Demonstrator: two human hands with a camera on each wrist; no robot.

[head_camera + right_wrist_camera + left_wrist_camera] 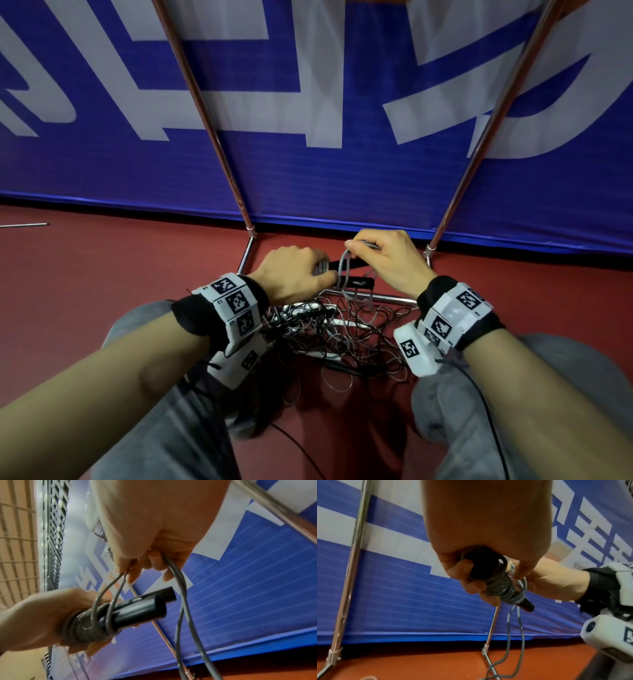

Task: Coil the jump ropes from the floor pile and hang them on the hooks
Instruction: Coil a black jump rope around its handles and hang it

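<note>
Between steel rack legs (205, 113), tangled rope pile (342, 335), left hand (294, 274) fingers gripping handles (137, 609), right hand (383, 260) pinching cord (180, 588).

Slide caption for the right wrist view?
Left hand grips two black handles wound with grey rope; right hand holds its loose loops.

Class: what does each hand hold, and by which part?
Left hand: the black handles, gripped over the wound grey cord. Right hand: pinches the cord's loose loop.
</note>
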